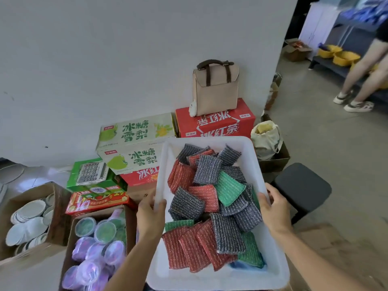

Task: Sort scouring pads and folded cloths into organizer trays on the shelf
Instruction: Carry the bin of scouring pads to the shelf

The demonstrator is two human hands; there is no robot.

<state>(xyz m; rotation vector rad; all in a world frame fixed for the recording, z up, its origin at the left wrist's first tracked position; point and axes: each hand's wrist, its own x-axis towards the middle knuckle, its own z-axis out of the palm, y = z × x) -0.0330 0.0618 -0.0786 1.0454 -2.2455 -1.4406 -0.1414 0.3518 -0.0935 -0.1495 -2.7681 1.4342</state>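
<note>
A white plastic tray (255, 164) fills the lower middle of the view, held up off the floor. It carries several scouring pads (207, 173) in red, dark grey and green, piled loosely. My left hand (150, 215) grips the tray's left rim, thumb curled over the edge. On the opposite rim my right hand (273, 208) grips it the same way. A bit of blue material (239, 265) shows under the pads at the tray's near right corner.
Stacked drink cartons (134, 131) and a beige bag (216, 89) stand against the wall ahead. Cardboard boxes of lids (29, 219) and tubs (98, 244) sit at lower left. A black stool (302, 187) is to the right. A person (365, 68) stands by shelves far right.
</note>
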